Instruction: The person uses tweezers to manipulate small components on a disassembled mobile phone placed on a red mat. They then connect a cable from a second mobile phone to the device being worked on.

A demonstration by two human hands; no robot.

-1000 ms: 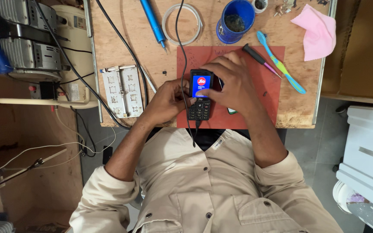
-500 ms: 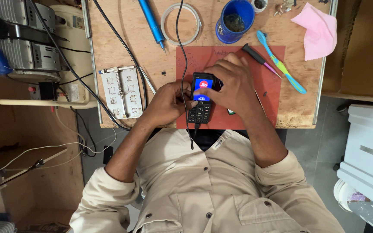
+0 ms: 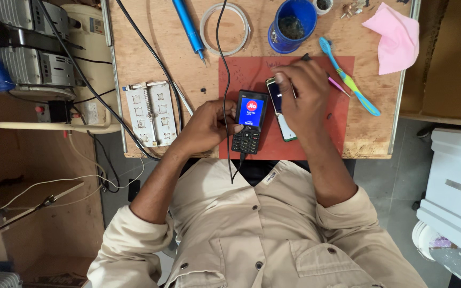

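While the keypad phone (image 3: pixel 250 121) lies on the red mat (image 3: pixel 337 136) with its screen lit blue and a black cable (image 3: pixel 223 80) plugged into its bottom end, power-up looks done. Left hand (image 3: pixel 207 127) grips the phone's left edge, thumb curled onto the keypad. Right hand (image 3: pixel 306 98) is closed, fingers together, resting on a second phone body (image 3: pixel 279 109) just beside the first; whether it pinches a tool I cannot tell. That second unit shows bare internals and a green edge, so reassembly appears left. Blue soldering iron (image 3: pixel 188 24), toothbrush (image 3: pixel 348 77), blue cup (image 3: pixel 293 24) and pink cloth (image 3: pixel 396 37) sit on the wooden bench (image 3: pixel 150 58), apart from both hands.
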